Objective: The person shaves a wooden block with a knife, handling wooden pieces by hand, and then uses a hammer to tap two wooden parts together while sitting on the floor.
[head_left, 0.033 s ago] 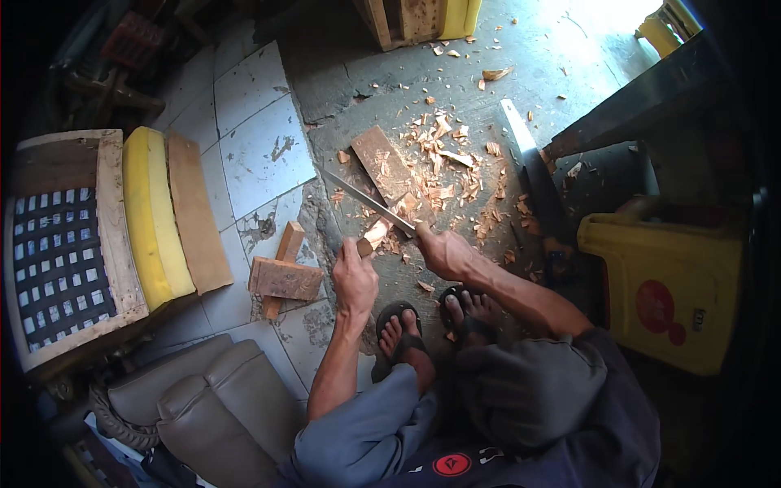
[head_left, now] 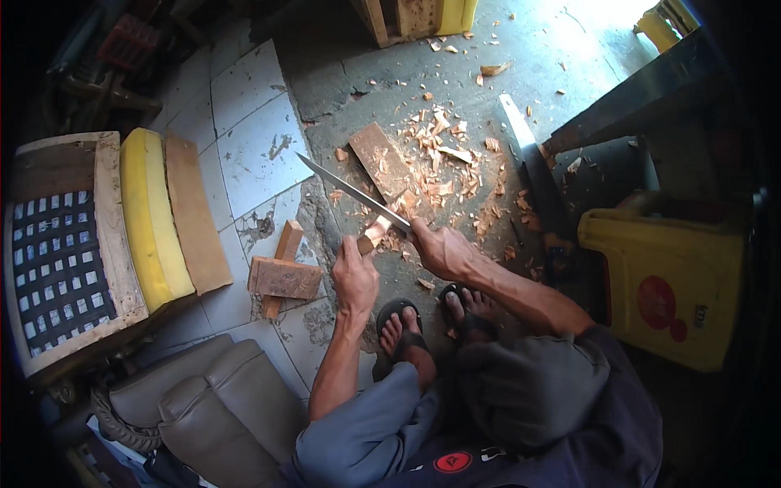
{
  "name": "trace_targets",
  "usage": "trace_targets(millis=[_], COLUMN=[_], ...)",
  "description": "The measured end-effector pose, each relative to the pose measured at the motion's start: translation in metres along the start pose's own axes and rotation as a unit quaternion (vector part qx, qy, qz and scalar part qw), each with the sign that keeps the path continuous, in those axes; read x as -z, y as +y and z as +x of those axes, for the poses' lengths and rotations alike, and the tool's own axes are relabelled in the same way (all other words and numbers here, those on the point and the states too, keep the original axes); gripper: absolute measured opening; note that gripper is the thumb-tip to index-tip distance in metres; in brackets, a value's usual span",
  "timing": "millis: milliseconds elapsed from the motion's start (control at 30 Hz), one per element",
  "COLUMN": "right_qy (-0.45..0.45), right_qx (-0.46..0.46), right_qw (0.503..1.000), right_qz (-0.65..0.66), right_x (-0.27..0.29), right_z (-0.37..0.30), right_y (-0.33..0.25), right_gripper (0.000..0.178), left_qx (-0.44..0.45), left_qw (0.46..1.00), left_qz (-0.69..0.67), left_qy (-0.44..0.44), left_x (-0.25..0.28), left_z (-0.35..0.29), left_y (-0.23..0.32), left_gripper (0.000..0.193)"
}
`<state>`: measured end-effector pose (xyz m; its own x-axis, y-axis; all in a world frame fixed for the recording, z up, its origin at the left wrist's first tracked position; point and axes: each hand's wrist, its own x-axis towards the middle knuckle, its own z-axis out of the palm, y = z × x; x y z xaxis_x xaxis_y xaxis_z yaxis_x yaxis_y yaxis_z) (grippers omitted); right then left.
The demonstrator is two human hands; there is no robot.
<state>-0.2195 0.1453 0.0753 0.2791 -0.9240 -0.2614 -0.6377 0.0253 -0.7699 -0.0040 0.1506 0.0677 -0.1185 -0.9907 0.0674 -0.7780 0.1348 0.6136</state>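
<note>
My left hand [head_left: 355, 281] is closed round the near end of a short stick of wood [head_left: 374, 232], whose far part is whittled pale. That far end slants toward a flat wooden board [head_left: 377, 160] on the floor; whether it touches is hard to tell. In my right hand [head_left: 443, 250] is a long knife [head_left: 350, 189], its handle hidden by my fingers. The blade crosses over the whittled part and points up to the left. Pale wood shavings [head_left: 439, 154] lie on and around the board.
A handsaw [head_left: 525, 138] lies on the right, beside a yellow plastic stool [head_left: 667, 285]. Left of my left hand, two wood blocks [head_left: 285, 278] rest crossed on the tiles. A wooden frame with black webbing [head_left: 61, 260] and yellow foam [head_left: 154, 215] stands far left, near a brown cushion [head_left: 228, 407].
The knife has shifted slightly up and left, its tip now farther out over the tiles. My right hand moved a little with it; my left hand stays about where it was.
</note>
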Motion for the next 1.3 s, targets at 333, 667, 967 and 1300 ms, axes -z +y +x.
trace_targets(millis=[333, 667, 967, 1300], right_qy=[-0.007, 0.021, -0.009, 0.089], right_qx=[-0.043, -0.010, -0.070, 0.022], right_qw=[0.995, 0.999, 0.997, 0.994], right_qz=[-0.091, -0.033, -0.013, -0.061], right_x=[-0.006, 0.006, -0.002, -0.002], right_z=[-0.002, -0.009, 0.006, -0.008], right_y=[0.044, 0.005, 0.063, 0.009], right_gripper=[0.016, 0.017, 0.023, 0.017], left_qx=[-0.027, -0.012, -0.014, 0.024], left_qw=[0.999, 0.999, 0.999, 0.999], left_qz=[-0.044, -0.013, -0.042, -0.006], left_qy=[0.001, -0.032, -0.025, -0.034], left_x=[-0.003, -0.009, -0.013, 0.001], left_z=[0.023, 0.007, 0.037, 0.017], left_y=[0.040, 0.013, 0.050, 0.028], left_gripper=[0.031, 0.028, 0.030, 0.030])
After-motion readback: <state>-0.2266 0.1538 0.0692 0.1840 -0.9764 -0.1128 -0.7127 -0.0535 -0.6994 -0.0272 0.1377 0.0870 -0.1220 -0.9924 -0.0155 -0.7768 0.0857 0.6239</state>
